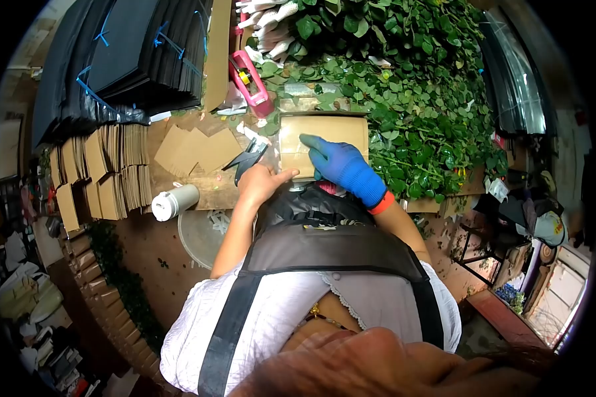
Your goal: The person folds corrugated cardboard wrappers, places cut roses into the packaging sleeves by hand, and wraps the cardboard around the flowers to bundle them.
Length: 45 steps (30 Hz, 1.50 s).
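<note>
My bare left hand (pixel 261 182) is closed at the near edge of the worktable, its thumb stretched out to the right. From its far side sticks a black hand tool with a pale metal part, like a stapler (pixel 248 156); its exact kind is unclear. My right hand (pixel 346 169), in a blue knitted glove with an orange cuff, rests on a brown cardboard piece (pixel 295 149). Its fingers point left over the cardboard, one stretched out and the others partly hidden. Clear plastic seems to lie along the cardboard's left side.
Leafy green stems (pixel 424 112) cover the table's right and back. A pink tape dispenser (pixel 251 83) stands ahead, beside wrapped bundles (pixel 268 30). Loose cardboard sheets (pixel 198 151), a white bottle (pixel 175 202), folded cardboard (pixel 106 172) and black sheet stacks (pixel 139 53) occupy the left.
</note>
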Motion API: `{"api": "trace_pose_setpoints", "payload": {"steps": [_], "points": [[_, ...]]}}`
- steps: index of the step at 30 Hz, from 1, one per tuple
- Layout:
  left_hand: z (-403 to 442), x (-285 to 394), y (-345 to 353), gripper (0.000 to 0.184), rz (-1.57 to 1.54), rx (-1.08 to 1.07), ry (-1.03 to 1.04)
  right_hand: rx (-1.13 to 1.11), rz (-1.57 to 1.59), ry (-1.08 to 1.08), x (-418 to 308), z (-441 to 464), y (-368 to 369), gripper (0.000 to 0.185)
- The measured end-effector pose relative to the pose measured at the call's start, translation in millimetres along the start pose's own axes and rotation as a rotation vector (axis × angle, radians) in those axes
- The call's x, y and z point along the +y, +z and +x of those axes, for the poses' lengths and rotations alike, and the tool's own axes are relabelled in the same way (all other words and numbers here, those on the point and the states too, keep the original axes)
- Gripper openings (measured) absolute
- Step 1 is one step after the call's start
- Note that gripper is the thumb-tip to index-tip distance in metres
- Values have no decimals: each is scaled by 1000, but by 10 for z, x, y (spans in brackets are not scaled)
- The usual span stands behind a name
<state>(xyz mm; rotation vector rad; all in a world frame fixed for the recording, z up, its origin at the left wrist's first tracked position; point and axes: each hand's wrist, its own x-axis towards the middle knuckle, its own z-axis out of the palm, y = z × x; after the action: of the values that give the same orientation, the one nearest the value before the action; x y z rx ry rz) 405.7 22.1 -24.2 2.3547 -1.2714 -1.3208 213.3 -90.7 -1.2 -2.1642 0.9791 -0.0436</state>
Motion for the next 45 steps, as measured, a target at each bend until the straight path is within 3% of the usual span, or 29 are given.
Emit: {"api": "trace_pose_setpoints", "payload": {"steps": [2,5,7,9,10,12,14,17,20,22,24,25,27,29,30,31,32,33,34,38,41,43,44,45], "points": [[18,-102,13,52,-131,-1,19,-7,173,29,-82,2,-58,40],[336,-507,111,53,-710,-66,268,-72,116,105,22,79,57,39],[559,-461,-108,50,-751,184,266,-112,343,144,-63,73,-57,39],[1017,-488,-218,47,-639,540,344,-82,599,165,-98,43,-19,39],[1185,-427,-266,46,-506,618,306,-111,842,214,-171,58,-43,41],[1695,-411,-229,46,-342,783,316,-3,663,75,-230,128,-1,42],[1945,-323,-279,38,-636,555,240,7,564,50,-350,207,-52,41],[2168,-420,-173,35,-938,431,183,-145,985,93,-264,308,84,38],[1186,-23,-414,27,-1192,283,185,-200,1235,247,-295,414,119,41],[528,75,-388,27,-1123,181,134,-207,1343,308,-346,420,133,41],[12,102,-224,27,-1052,79,208,-205,1208,248,-445,450,74,40],[-93,116,-97,26,-1108,51,346,-203,1139,221,-468,468,53,40],[-129,-38,-141,29,-1102,-209,163,-70,696,-52,-351,463,117,32],[234,-338,-192,37,-1158,-85,140,-107,496,210,-584,334,-183,28],[446,-436,-266,47,-1070,-9,171,-187,643,199,-475,245,-192,23],[688,-496,-314,55,-1073,-25,157,-201,603,226,-478,177,-214,23],[799,-395,-450,62,-1210,-171,44,-214,568,253,-515,107,-230,24],[1051,-375,-493,67,-1112,-183,77,-224,534,279,-555,53,-236,25],[1272,-361,-479,65,-1155,-278,77,-214,452,250,-584,37,-241,25],[1809,-395,-248,30,-1057,-198,45,-156,347,135,-552,140,-30,24],[1779,-342,-111,29,-963,-102,-29,-220,450,213,-603,235,44,25],[1542,-179,-242,28,-960,17,44,-219,667,183,-570,17,-16,26],[1705,-316,-211,27,-859,158,397,-216,775,154,-567,-65,-62,27],[1375,-28,-390,23,-833,174,344,-207,884,133,-552,-223,-151,28]]}}
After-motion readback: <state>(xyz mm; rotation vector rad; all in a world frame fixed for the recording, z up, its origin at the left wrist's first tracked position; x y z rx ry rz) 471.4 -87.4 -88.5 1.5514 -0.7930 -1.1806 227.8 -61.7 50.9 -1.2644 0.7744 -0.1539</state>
